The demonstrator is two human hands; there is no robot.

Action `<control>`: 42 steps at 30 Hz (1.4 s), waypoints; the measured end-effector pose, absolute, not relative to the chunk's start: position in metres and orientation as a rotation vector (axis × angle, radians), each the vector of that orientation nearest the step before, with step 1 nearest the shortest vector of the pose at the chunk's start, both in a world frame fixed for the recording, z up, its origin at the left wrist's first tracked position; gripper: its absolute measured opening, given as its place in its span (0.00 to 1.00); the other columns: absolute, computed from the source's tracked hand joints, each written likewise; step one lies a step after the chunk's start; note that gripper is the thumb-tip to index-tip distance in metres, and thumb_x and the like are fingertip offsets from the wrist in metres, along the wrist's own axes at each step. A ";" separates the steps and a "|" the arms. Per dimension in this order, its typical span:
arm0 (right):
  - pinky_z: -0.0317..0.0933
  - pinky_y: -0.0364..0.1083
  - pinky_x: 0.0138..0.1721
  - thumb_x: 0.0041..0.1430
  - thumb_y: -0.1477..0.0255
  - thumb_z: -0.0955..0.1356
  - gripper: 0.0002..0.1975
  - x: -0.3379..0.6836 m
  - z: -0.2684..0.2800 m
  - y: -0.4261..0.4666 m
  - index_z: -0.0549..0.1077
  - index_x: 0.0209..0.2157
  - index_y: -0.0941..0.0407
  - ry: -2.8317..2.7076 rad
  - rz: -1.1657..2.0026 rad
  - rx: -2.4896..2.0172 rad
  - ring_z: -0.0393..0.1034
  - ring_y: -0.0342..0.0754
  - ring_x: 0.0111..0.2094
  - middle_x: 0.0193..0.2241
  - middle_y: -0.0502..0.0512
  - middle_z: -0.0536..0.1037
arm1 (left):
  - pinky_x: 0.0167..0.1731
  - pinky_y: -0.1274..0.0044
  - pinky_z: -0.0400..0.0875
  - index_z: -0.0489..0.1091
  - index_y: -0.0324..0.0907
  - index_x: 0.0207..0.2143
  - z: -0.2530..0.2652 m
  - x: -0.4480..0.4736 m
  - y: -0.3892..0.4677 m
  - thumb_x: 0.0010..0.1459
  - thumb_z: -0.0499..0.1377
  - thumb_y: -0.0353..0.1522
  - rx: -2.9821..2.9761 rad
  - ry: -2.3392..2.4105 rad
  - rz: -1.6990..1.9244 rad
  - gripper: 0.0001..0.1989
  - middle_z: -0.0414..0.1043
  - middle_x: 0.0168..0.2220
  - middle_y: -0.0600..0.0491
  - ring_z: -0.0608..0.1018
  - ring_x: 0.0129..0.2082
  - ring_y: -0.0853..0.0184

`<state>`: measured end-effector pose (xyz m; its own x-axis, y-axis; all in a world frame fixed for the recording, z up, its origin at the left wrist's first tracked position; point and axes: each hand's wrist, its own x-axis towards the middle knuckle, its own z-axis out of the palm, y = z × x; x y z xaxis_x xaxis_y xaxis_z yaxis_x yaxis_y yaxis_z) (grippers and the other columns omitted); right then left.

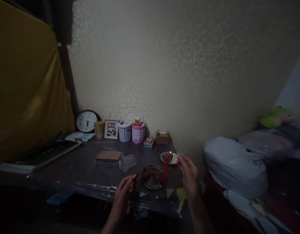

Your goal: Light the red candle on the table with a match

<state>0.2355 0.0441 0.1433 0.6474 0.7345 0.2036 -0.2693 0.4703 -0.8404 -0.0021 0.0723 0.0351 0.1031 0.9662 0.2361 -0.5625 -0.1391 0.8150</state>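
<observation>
In the head view my right hand is closed, pinching a fan of pale matches by their ends. A small orange flame glows at the fan's upper left, near the top of a red candle; I cannot tell which of them burns. The candle stands slightly tilted in a round metal dish speckled with dark bits. My left hand, left of this dish, is closed on a small box with a pale end, which looks like a matchbox. Behind the candle lies a second metal dish, partly hidden by the matches.
A stack of small boxes and crumpled clear plastic lie on the plastic-covered table. Along the wall stand a clock, a picture frame, tins and a cardboard box. White bags are at right.
</observation>
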 end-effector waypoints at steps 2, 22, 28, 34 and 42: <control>0.61 0.37 0.34 0.35 0.64 0.75 0.21 0.235 0.141 0.044 0.72 0.31 0.62 -0.627 0.664 -0.880 0.64 0.37 0.29 0.29 0.51 0.72 | 0.40 0.78 0.65 0.77 0.39 0.38 0.034 -0.003 0.073 0.48 0.72 0.45 0.926 0.573 1.429 0.22 0.68 0.41 0.47 0.68 0.45 0.55; 0.60 0.40 0.37 0.41 0.63 0.74 0.18 0.238 0.127 0.054 0.73 0.32 0.61 -0.704 0.601 -0.947 0.64 0.40 0.32 0.32 0.53 0.72 | 0.41 0.78 0.66 0.77 0.38 0.37 0.044 -0.001 0.068 0.43 0.73 0.43 0.889 0.569 1.413 0.22 0.68 0.43 0.46 0.67 0.47 0.53; 0.60 0.41 0.38 0.42 0.62 0.73 0.19 0.237 0.125 0.056 0.73 0.33 0.61 -0.727 0.603 -0.936 0.64 0.41 0.33 0.33 0.54 0.72 | 0.41 0.78 0.66 0.77 0.38 0.38 0.046 -0.001 0.068 0.44 0.72 0.43 0.928 0.605 1.399 0.22 0.68 0.43 0.45 0.67 0.47 0.52; 0.60 0.41 0.38 0.42 0.62 0.73 0.18 0.237 0.125 0.056 0.73 0.33 0.60 -0.722 0.597 -0.945 0.65 0.41 0.33 0.33 0.53 0.72 | 0.41 0.77 0.66 0.76 0.38 0.40 0.038 -0.003 0.070 0.49 0.69 0.42 0.998 0.578 1.420 0.19 0.67 0.43 0.45 0.67 0.47 0.52; 0.60 0.41 0.39 0.42 0.63 0.73 0.19 0.239 0.123 0.058 0.73 0.33 0.60 -0.706 0.601 -0.946 0.65 0.40 0.33 0.32 0.53 0.72 | 0.38 0.80 0.68 0.78 0.39 0.36 0.043 -0.002 0.069 0.43 0.70 0.37 0.961 0.581 1.460 0.17 0.69 0.40 0.46 0.70 0.43 0.55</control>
<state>0.2389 0.0581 0.1229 0.6296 0.7278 0.2718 -0.1524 0.4587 -0.8754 -0.0015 0.0688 0.0428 0.0775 0.9725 0.2198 -0.5550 -0.1411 0.8198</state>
